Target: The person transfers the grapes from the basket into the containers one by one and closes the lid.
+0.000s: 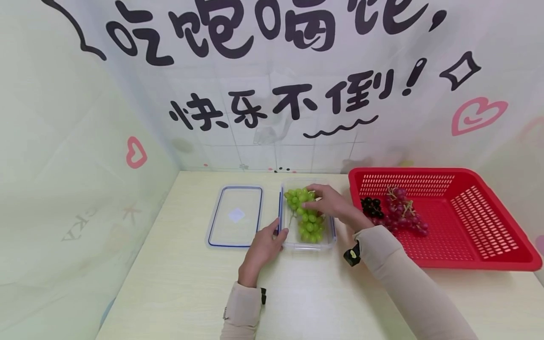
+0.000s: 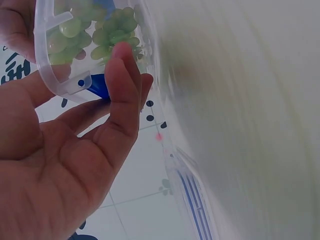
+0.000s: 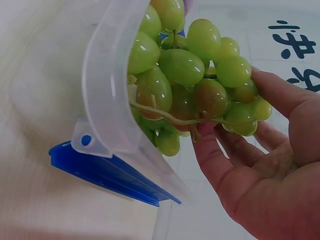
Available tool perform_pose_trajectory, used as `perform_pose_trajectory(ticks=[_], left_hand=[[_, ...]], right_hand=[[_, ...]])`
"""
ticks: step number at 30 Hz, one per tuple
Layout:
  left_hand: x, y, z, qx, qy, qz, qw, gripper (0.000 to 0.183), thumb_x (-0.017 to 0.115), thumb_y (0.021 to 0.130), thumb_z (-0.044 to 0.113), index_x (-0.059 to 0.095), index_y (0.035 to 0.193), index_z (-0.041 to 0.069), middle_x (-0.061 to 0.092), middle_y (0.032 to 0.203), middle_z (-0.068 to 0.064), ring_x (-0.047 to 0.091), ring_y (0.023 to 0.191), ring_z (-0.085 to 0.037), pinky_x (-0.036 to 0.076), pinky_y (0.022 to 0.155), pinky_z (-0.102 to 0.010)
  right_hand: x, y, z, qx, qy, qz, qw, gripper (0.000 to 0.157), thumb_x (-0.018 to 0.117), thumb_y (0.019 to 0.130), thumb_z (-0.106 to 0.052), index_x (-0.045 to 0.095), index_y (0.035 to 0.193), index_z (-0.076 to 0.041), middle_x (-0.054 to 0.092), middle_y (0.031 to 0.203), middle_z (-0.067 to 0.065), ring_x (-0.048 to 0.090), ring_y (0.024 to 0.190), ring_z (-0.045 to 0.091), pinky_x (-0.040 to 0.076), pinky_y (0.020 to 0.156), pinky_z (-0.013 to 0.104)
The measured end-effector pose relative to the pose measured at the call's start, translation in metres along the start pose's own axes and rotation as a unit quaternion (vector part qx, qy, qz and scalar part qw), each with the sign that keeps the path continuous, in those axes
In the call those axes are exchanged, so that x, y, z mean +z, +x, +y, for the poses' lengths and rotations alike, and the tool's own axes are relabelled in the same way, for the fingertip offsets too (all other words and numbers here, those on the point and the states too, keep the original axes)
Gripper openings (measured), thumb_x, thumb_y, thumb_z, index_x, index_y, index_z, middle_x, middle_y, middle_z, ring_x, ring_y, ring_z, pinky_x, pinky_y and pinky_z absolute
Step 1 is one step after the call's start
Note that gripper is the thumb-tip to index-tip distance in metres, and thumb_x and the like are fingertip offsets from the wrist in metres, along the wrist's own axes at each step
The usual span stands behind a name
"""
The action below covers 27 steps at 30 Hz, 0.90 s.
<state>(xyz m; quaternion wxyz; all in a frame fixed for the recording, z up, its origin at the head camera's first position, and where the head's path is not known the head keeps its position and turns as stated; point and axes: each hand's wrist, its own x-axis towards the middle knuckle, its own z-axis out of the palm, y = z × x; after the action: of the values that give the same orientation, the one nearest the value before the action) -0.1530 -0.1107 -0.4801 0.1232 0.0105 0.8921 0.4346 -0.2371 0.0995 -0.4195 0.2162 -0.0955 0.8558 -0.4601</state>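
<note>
A clear plastic food container (image 1: 297,246) with blue side clips stands in the middle of the table. Green grapes (image 1: 311,227) lie inside it, with their stem across the left part. At its front left corner my left hand (image 1: 264,248) holds the wall, fingers along the side by the blue clip (image 2: 100,86). My right hand (image 1: 332,203) reaches over the right side and grips the upper part of the green grapes (image 3: 215,82), thumb on one side and fingers beneath. From the right wrist, that bunch shows above the container rim (image 3: 107,75).
Left of the container lies its clear lid (image 1: 235,198) with a blue seal. On the right, a red plastic basket (image 1: 450,236) holds red grapes (image 1: 401,212) and black grapes (image 1: 371,207). A printed cloth wall (image 1: 263,151) closes off the back of the table.
</note>
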Motion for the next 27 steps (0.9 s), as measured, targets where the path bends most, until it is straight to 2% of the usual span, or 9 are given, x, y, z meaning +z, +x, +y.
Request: perform_pose_trajectory(ticks=[12, 27], left_hand=[[-0.0001, -0.0006, 0.002, -0.004, -0.001, -0.003, 1.0, 0.062, 0.05, 0.103, 0.038, 0.035, 0.154, 0.005, 0.066, 0.086, -0.004, 0.06, 0.066, -0.012, 0.045, 0.068, -0.032], [-0.001, -0.001, 0.0021, -0.001, 0.001, -0.003, 1.0, 0.061, 0.05, 0.103, 0.037, 0.035, 0.153, 0.005, 0.067, 0.091, -0.005, 0.06, 0.068, -0.011, 0.045, 0.069, -0.033]], right_hand=[[0.0056, -0.0038, -0.0038, 0.008, 0.015, -0.02, 1.0, 0.048, 0.072, 0.092, -0.021, 0.057, 0.137, -0.012, 0.058, 0.131, 0.019, 0.063, 0.104, 0.027, 0.057, 0.081, 0.036], [0.0007, -0.0036, -0.0052, -0.005, 0.001, -0.027, 1.0, 0.045, 0.068, 0.095, -0.026, 0.059, 0.135, -0.007, 0.061, 0.131, 0.017, 0.063, 0.109, 0.028, 0.056, 0.085, 0.037]])
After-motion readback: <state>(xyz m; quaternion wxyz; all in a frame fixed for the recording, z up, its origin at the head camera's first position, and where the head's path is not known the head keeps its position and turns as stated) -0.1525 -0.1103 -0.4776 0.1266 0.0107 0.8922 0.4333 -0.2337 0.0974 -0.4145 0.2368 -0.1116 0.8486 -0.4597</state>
